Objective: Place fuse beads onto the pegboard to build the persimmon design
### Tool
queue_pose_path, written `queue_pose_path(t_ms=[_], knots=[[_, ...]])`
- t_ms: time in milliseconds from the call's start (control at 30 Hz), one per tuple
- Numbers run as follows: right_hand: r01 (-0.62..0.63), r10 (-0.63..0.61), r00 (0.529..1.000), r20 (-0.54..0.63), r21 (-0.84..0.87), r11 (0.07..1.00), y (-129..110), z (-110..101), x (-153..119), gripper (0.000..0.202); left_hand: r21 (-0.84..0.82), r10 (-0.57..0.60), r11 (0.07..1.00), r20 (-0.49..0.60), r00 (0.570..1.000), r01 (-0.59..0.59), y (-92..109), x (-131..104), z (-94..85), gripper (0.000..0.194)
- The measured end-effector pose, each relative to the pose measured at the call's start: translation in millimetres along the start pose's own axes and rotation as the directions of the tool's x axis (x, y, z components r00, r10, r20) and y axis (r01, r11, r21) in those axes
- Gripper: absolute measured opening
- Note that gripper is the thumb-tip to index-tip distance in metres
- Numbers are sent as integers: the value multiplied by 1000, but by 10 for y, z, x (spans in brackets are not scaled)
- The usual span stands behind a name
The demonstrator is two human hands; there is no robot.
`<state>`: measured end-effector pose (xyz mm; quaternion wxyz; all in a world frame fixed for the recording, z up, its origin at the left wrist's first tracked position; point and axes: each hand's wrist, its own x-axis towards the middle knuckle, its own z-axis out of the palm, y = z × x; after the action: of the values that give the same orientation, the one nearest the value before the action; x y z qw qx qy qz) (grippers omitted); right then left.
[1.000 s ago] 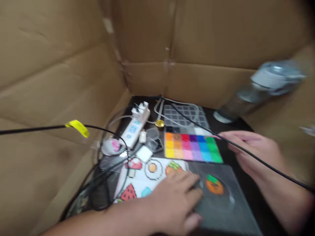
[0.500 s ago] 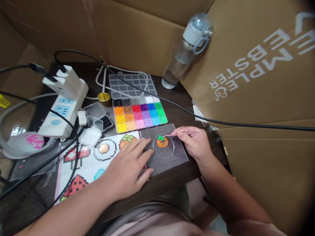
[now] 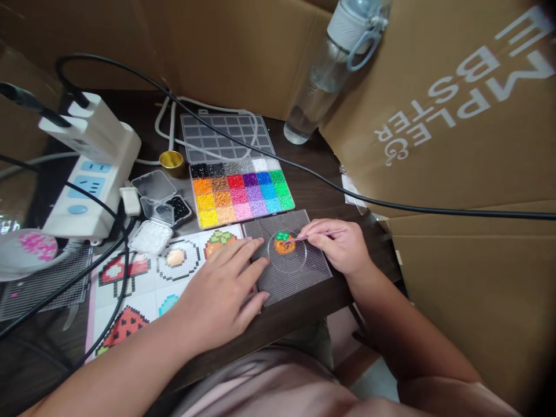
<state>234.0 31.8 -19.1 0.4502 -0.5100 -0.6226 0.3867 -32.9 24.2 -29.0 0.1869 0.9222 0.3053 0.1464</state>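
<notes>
My right hand (image 3: 341, 246) pinches a thin pink tool (image 3: 324, 233), like tweezers. Its tip is at the small orange and green bead figure (image 3: 285, 245) on the clear pegboard (image 3: 278, 285). A transparent ring outline surrounds the figure. My left hand (image 3: 232, 284) lies with its fingers apart on the printed pattern sheet (image 3: 180, 289), fingertips at the board's left edge. Behind the board, the bead case (image 3: 241, 194) holds beads sorted by colour, and its clear lid (image 3: 228, 136) is folded back.
Left of the bead case are small clear boxes with black beads (image 3: 178, 208) and white beads (image 3: 150, 236), a gold cup (image 3: 172, 163) and a white power strip (image 3: 91, 194). A water bottle (image 3: 321, 81) stands at the back. A black cable (image 3: 313, 185) crosses above the case.
The camera view has shifted slightly. The tool's tip has moved from the green top of the figure down to its orange part. My left hand remains at the board's left edge.
</notes>
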Motion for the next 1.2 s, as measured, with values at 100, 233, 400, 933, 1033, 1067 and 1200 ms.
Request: queue_pose_path(t_ms=[100,233,400,933,1033,1067,1200], knots=[[5,-5,1000,2,-2,1000,3,1,-2,8,2,-3,1000,1,1000,3,4,-1,-7,42],[3,-3,1000,6,-12,1000,11,7,-7,8,-1,-4,1000,-6,1000,4,12,0,-11,42],[-10,10,1000,3,-3,1000,23,14,-11,8,-6,-2,1000,-12,1000,2,11,-2,-6,41],[41,-41,999,13,-22,999,23,15,-11,8,-8,3,1000,-14,1000,-3,11,6,-11,40],[42,-41,999,13,-30,999,28,15,-11,8,-12,1,1000,-14,1000,-1,8,4,-7,40],[43,-43,999,12,-32,999,27,14,-11,8,-13,-1,1000,-14,1000,0,7,4,-7,40],[45,-45,999,9,-40,998,13,8,-8,8,-18,1,1000,-15,1000,-1,9,7,-10,41]])
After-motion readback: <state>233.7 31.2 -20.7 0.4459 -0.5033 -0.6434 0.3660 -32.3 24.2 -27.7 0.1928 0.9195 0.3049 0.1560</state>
